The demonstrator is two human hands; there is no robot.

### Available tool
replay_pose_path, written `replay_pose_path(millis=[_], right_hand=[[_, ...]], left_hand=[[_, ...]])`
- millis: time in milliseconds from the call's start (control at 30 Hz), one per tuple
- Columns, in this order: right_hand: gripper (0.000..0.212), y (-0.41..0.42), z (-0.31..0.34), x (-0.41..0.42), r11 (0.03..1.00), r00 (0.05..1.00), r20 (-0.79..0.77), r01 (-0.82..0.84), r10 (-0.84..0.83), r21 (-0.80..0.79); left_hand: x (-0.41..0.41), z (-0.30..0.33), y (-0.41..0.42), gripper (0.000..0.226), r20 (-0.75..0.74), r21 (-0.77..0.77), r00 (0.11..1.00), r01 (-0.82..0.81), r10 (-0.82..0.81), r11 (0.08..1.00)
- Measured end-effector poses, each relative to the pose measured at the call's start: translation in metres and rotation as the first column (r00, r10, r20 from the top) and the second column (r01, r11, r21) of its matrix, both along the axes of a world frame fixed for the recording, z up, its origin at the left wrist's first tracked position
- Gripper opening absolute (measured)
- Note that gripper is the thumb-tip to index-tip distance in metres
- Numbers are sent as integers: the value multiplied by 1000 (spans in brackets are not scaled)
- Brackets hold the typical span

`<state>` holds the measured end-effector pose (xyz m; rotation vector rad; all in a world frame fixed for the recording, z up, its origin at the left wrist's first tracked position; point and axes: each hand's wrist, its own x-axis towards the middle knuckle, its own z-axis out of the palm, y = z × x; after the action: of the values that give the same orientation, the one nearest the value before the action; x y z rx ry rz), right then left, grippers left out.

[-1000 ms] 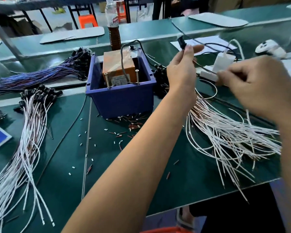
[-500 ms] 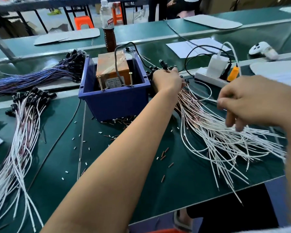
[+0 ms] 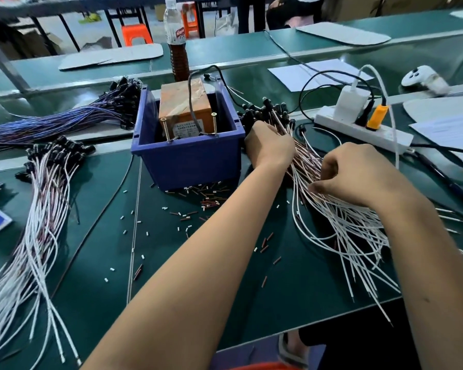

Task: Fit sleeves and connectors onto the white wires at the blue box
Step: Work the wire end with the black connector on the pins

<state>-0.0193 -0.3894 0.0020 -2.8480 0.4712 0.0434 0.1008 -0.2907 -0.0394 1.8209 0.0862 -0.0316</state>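
Note:
The blue box (image 3: 187, 161) stands mid-table with an orange taped block (image 3: 183, 105) and two upright screws inside. To its right, a pile of white wires (image 3: 345, 231) fans toward the table's front edge, its far ends carrying black connectors (image 3: 267, 108). My left hand (image 3: 269, 146) lies on the connector end of that pile, beside the box, with fingers curled down into the wires and their tips hidden. My right hand (image 3: 358, 174) is lower on the same pile, thumb and curled fingers pinching a few white wires. Small brown and white sleeves (image 3: 206, 201) lie scattered in front of the box.
A second bundle of white wires with black connectors (image 3: 43, 209) lies at the left, and blue-purple wires (image 3: 64, 118) behind it. A bottle (image 3: 177, 38) stands behind the box. A power strip with plugs (image 3: 358, 129), papers and cables sit at the right.
My left hand came down from above the box with a black connector and now lies on the pile. My right hand moved left and lower into the white wires.

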Motion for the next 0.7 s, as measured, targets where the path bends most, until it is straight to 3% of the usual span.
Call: replay_pose_path(millis=[100,167,233,300,400,467,567,700], right_hand=[[28,2,1,2,999,994,110,3,-8,38],[27,8,4,4,998,978,209,-22,8,66],[27,17,7,6,992,958,287,-63,30,107],[25,31,7,9,982,945,321,-118,64,150],[24,60,4,16,968,939,314,-197,140,157],[26,85,1,20,952,933,291,-264,211,155],[29,132,-3,25,911,911,248,-377,331,169],[24,201,-13,31,836,861,175,-507,478,209]], left_hand=[[-13,4,12,11,-15,71,997,82,-81,994],[-27,7,29,9,-114,58,963,253,-245,966],[-42,11,51,9,-246,-5,847,485,-471,874],[-53,15,81,8,-318,41,716,665,-621,746],[-59,24,128,13,-363,180,641,761,-676,623],[-59,30,161,12,-368,254,663,746,-652,616],[-57,34,209,16,-336,375,791,610,-511,698],[-46,28,266,20,-147,581,982,181,-117,793]])
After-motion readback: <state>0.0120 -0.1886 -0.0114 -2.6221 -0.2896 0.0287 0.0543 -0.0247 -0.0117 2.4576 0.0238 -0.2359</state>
